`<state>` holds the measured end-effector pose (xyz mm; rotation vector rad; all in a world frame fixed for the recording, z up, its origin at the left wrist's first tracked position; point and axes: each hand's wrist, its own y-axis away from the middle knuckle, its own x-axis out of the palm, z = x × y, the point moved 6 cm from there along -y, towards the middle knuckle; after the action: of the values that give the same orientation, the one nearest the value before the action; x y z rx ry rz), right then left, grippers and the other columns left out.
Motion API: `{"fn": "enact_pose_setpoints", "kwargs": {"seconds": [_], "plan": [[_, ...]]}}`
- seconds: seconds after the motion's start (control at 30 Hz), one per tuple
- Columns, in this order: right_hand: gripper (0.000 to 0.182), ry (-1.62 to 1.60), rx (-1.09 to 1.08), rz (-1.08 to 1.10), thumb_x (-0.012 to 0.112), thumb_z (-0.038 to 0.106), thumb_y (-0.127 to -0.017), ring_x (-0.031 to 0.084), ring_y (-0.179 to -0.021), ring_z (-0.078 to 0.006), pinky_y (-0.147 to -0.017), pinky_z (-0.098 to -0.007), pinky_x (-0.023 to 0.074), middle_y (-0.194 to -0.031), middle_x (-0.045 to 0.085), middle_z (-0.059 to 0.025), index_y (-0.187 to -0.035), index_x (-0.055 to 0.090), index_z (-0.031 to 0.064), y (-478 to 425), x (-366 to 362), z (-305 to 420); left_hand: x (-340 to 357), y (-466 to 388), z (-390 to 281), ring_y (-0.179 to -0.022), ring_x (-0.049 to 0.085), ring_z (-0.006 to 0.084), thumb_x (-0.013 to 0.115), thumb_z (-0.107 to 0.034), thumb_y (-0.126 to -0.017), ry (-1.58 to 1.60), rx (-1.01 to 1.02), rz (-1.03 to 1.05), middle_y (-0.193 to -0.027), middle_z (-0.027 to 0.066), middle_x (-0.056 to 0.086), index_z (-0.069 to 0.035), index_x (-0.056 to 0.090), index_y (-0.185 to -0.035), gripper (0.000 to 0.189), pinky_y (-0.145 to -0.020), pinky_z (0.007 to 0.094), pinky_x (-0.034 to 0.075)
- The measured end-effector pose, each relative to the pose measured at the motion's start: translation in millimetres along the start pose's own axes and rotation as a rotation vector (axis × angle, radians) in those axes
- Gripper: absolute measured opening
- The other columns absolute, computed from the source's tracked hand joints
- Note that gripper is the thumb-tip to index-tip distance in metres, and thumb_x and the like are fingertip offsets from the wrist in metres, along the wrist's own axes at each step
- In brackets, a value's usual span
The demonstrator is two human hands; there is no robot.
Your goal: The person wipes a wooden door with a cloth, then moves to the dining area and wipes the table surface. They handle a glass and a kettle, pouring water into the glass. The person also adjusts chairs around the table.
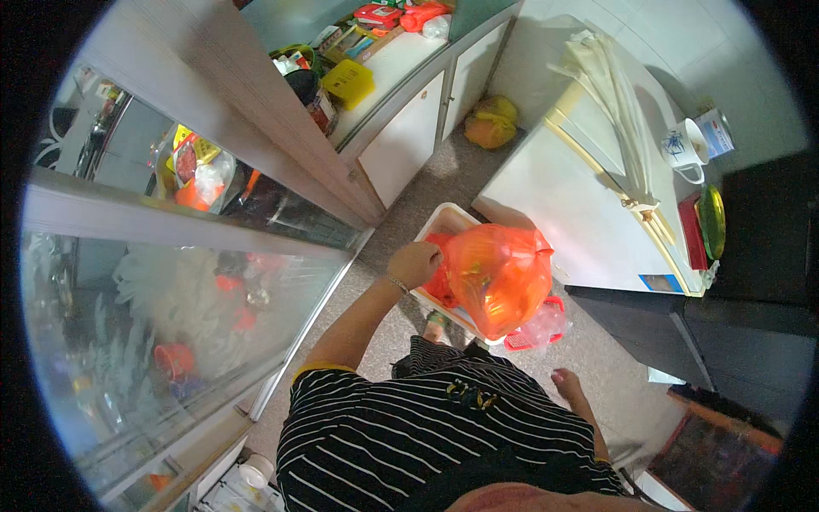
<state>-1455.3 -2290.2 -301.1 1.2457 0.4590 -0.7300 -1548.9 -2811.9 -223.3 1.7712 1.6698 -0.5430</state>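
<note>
My left hand [414, 264], a bracelet at its wrist, is closed at the left side of a full orange-red plastic bag [502, 278]; whether its fingers grip the plastic, I cannot tell. The bag is knotted at its right end and lies over a white plastic tub [448, 214] on the floor. More red plastic shows in the tub under my left hand. Off to the lower right, my right hand [566, 382] hangs beside my body, away from the bag, its fingers partly curled. A red plastic basket [556, 306] with a clear bag [542, 326] stands beside the tub.
A white chest freezer [576, 211] is right of the tub, with a mug [684, 148] and a can [715, 132] on it. Glass sliding doors [211, 307] stand at the left. White cabinet doors [403, 141] and a yellow bag [491, 123] on the floor are farther back.
</note>
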Motion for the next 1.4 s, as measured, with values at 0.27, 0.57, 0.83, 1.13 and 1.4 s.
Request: {"fn": "enact_pose_setpoints", "kwargs": {"seconds": [0.27, 0.57, 0.83, 1.13, 1.4], "plan": [[0.034, -0.3, -0.177, -0.141, 0.056, 0.022, -0.081, 0.06, -0.089, -0.025, -0.077, -0.0325, 0.0474, -0.102, 0.06, -0.0144, -0.107, 0.055, 0.0005, -30, -57, 121, 59, 31, -46, -0.074, 0.057, 0.0344, 0.05, -0.024, -0.08, 0.077, 0.116, 0.165, -0.077, 0.0175, 0.059, -0.003, 0.059, -0.08, 0.022, -0.066, 0.0421, 0.045], [0.038, -0.274, 0.033, -0.093, 0.052, 0.032, -0.08, 0.058, -0.09, -0.0307, -0.08, -0.0386, 0.0455, -0.097, 0.061, -0.0166, -0.103, 0.057, 0.0026, 14, 54, 1, 59, 14, -118, -0.074, 0.059, 0.0335, 0.053, -0.02, -0.079, -0.007, 0.239, 0.217, -0.078, 0.0184, 0.06, -0.002, 0.061, -0.083, 0.02, -0.065, 0.0378, 0.046], [0.035, -0.297, 0.732, -0.266, 0.044, 0.032, -0.082, 0.057, -0.089, -0.0333, -0.079, -0.0403, 0.0452, -0.095, 0.061, -0.0169, -0.093, 0.062, 0.0042, 204, 226, -153, 178, 12, -144, -0.066, 0.057, 0.0292, 0.054, -0.021, -0.081, 0.163, 0.449, 0.727, -0.07, 0.0163, 0.058, 0.0, 0.058, -0.081, 0.022, -0.063, 0.0341, 0.044], [0.032, -0.787, 0.91, -0.284, 0.045, 0.03, -0.08, 0.058, -0.084, -0.0337, -0.075, -0.0414, 0.046, -0.092, 0.061, -0.0169, -0.082, 0.064, 0.0047, 288, 342, -1, 263, 102, -292, -0.057, 0.057, 0.0211, 0.055, -0.014, -0.08, -0.092, 0.851, 1.142, -0.063, 0.0128, 0.057, 0.001, 0.057, -0.074, 0.015, -0.054, 0.0313, 0.045], [0.038, -1.185, 1.096, -0.278, 0.051, 0.037, -0.078, 0.056, -0.097, -0.0308, -0.085, -0.0382, 0.0428, -0.102, 0.061, -0.014, -0.103, 0.061, 0.0097, 332, 416, -37, 369, 254, -418, -0.051, 0.051, 0.0192, 0.057, -0.015, -0.078, 0.003, 1.175, 1.434, -0.058, 0.0104, 0.052, -0.001, 0.056, -0.073, 0.015, -0.049, 0.0303, 0.04]]}}
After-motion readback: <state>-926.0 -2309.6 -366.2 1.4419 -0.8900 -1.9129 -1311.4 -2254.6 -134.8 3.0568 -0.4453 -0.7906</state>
